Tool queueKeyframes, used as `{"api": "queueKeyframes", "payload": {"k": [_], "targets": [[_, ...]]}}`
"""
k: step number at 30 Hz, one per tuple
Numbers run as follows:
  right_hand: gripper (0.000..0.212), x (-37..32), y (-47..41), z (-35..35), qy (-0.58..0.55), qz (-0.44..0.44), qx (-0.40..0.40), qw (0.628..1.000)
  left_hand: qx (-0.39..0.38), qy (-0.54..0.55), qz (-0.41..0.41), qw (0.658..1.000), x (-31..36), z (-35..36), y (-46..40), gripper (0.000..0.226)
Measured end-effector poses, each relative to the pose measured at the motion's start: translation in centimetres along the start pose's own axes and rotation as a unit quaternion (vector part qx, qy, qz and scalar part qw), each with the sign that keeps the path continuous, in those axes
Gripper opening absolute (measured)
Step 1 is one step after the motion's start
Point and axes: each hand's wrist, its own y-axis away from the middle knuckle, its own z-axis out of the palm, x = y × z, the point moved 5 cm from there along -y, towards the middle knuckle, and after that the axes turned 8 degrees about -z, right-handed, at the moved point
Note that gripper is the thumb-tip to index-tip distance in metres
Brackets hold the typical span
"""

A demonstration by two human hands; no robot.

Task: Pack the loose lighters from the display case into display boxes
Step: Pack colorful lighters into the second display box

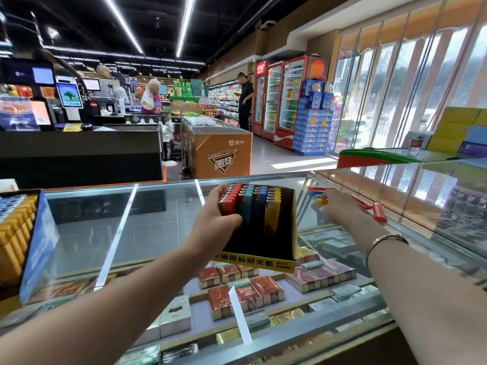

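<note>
Hands at work over a glass-topped shop display case [163, 214]: the left hand [213, 227] grips the left side of a black cardboard display box with a yellow printed front edge [276, 233], thumb lying across the red lighters in it, and holds the box tilted above the glass surface. Inside the box, rows of plastic lighters stand packed against the far end, red ones [232, 200] at the left, then teal [246, 204], blue [261, 202] and yellow [272, 209], while the right-hand strip and the near part of the box show only the dark interior. The right hand [340, 206], a thin metal bangle [387, 242] on its wrist, reaches past the right side of the box with fingers curled round a small yellow lighter [321, 202]. Just beyond that hand, loose red lighters [379, 212] lie on the glass. Under the glass, red-and-gold cigarette packs [246, 291] sit in rows on white shelving. At the left edge of the surface stands a blue carton filled with yellow lighters [15, 233]. Behind the counter are an orange chest freezer [224, 151], a black checkout desk [81, 154] with screens, red drinks coolers [284, 98], and several people standing in the aisles.
</note>
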Motion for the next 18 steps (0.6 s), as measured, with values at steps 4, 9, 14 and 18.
{"api": "queueKeyframes", "payload": {"k": [4, 9, 14, 18], "targets": [[0.028, -0.1, -0.9, 0.3, 0.086, -0.016, 0.011, 0.996, 0.010, -0.009, 0.009, 1.000, -0.1, -0.7, -0.9, 0.058], [0.029, -0.5, -2.3, 0.9, 0.168, -0.028, -0.004, 0.985, -0.003, 0.006, 0.011, 1.000, -0.2, -0.8, -1.6, 0.053], [0.034, -0.2, -3.4, 1.2, 0.185, -0.009, 0.058, 0.981, -0.001, 0.007, 0.004, 1.000, -0.6, -1.2, -1.8, 0.057], [0.037, -0.3, -4.4, 2.0, 0.180, -0.030, 0.044, 0.982, -0.007, -0.003, -0.006, 1.000, -1.0, -1.4, -2.2, 0.057]]}}
